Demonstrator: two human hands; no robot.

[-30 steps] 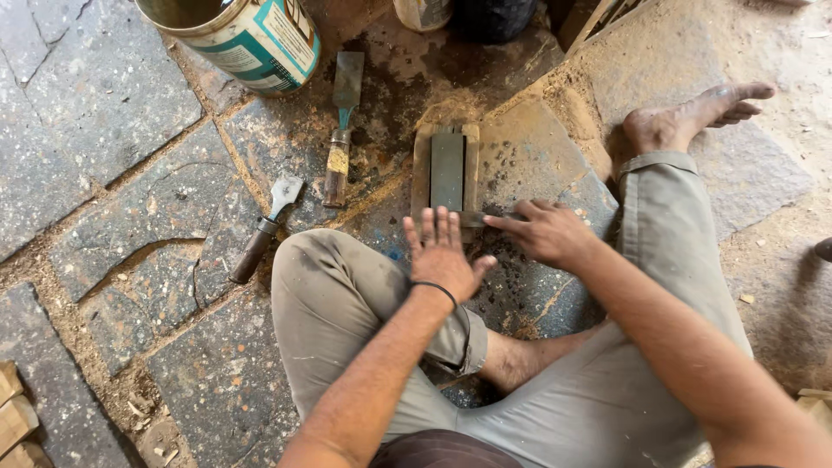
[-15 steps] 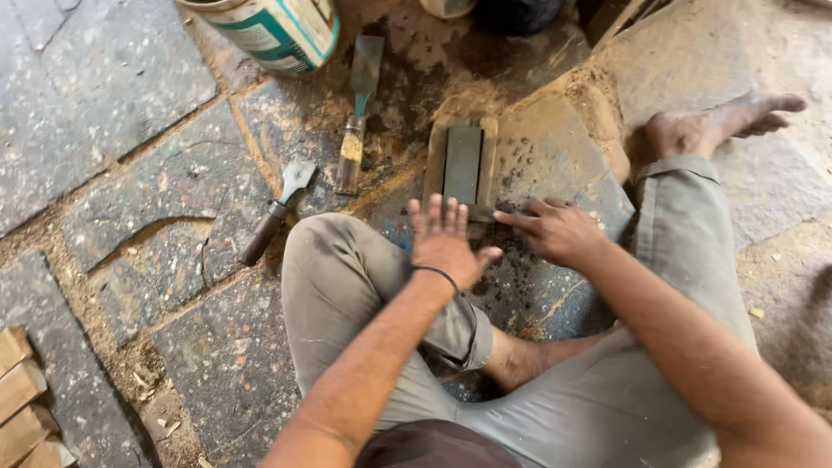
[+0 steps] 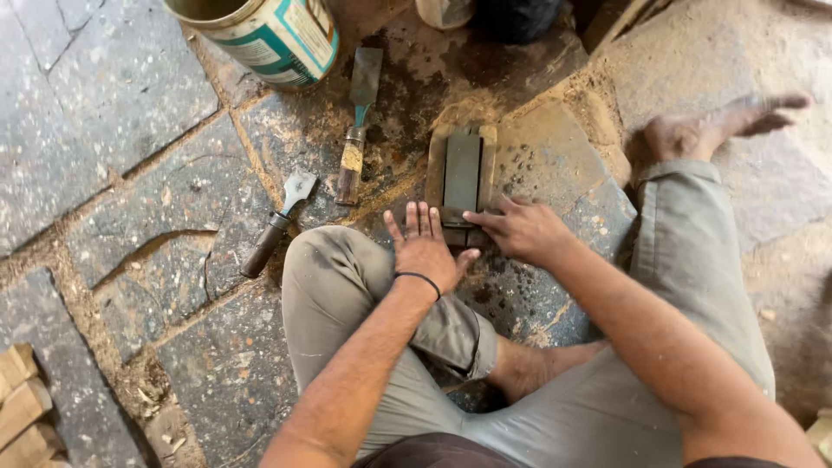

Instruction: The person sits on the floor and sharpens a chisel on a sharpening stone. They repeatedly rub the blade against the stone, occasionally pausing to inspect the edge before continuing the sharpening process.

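I sit on a stone floor with a dark sharpening stone in a wooden holder in front of my knees. My left hand lies flat, fingers spread, just below the stone's near end, above my bent left knee. My right hand reaches in from the right, and its fingertips touch the near end of the stone. Whether anything lies under either hand's fingers is hidden.
A chisel with a pale wooden handle lies left of the stone. A second, dark-handled chisel lies nearer my left knee. A teal and white tin can stands at the top left, wooden blocks at the bottom left. My right foot rests at the right.
Both hands have shifted a little forward towards the near end of the stone. The right fingertips now touch it. The view has also drifted slightly.
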